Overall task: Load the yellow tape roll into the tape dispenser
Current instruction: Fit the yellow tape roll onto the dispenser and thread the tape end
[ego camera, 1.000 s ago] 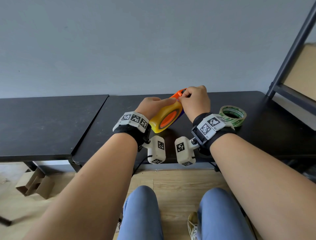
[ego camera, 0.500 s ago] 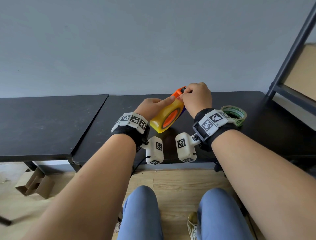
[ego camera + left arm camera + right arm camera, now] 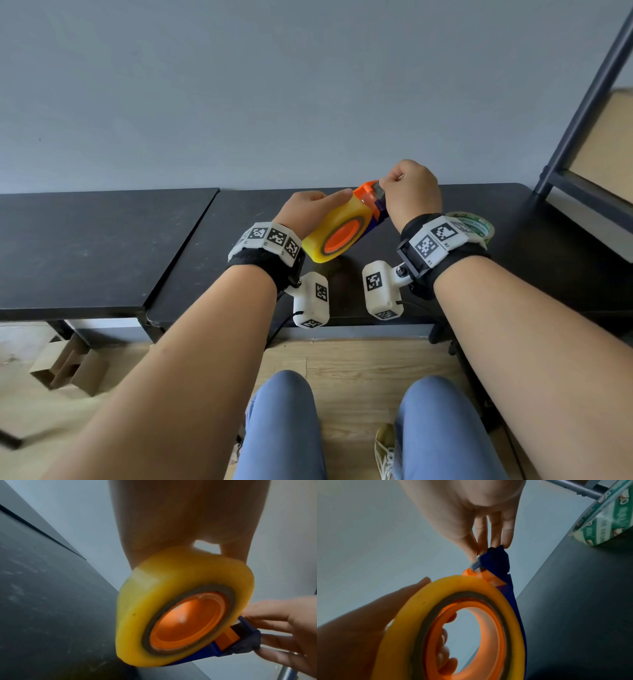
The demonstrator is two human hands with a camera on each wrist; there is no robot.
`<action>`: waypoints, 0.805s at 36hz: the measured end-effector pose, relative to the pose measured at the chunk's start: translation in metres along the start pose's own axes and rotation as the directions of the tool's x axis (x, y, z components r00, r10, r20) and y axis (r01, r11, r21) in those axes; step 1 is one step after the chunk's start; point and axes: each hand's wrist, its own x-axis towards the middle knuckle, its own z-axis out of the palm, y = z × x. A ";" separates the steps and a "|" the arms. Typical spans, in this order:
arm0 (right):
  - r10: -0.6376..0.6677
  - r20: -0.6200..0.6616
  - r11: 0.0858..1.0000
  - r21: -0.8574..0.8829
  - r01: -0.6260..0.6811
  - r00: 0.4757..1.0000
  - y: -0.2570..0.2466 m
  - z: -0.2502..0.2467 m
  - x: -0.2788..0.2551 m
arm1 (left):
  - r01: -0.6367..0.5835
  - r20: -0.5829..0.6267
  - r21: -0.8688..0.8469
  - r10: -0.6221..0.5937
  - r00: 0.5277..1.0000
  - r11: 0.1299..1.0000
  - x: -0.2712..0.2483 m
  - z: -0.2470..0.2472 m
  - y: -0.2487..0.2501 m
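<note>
1. Lifted since a second ago, the right hand (image 3: 409, 193) now pinches the clear tape end above the orange-and-blue plastic tape dispenser (image 3: 371, 202); the left hand (image 3: 308, 212) grips the thick yellow tape roll (image 3: 337, 233), seated on the orange hub, above the black bench (image 3: 212, 246).
2. Left wrist: the dispenser's nose points toward the right hand's fingers (image 3: 274, 616).
3. Right wrist: the pinch sits just beyond that nose; the green printed tape roll (image 3: 607, 516) has unreadable lettering.
</note>
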 end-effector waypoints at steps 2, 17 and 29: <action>0.017 -0.007 1.000 -0.001 -0.017 1.000 0.001 0.000 0.001 | 0.016 -0.021 -0.046 -0.017 1.000 0.999 0.000 0.001 0.001; 0.119 -0.023 0.985 0.128 -0.115 0.993 -0.003 0.003 0.010 | -0.095 0.060 0.174 0.085 0.995 0.980 0.001 -0.004 0.009; 0.107 -0.061 0.980 0.178 -0.094 0.992 -0.003 0.001 0.006 | -0.189 0.037 0.734 0.240 0.970 0.653 0.008 0.006 0.016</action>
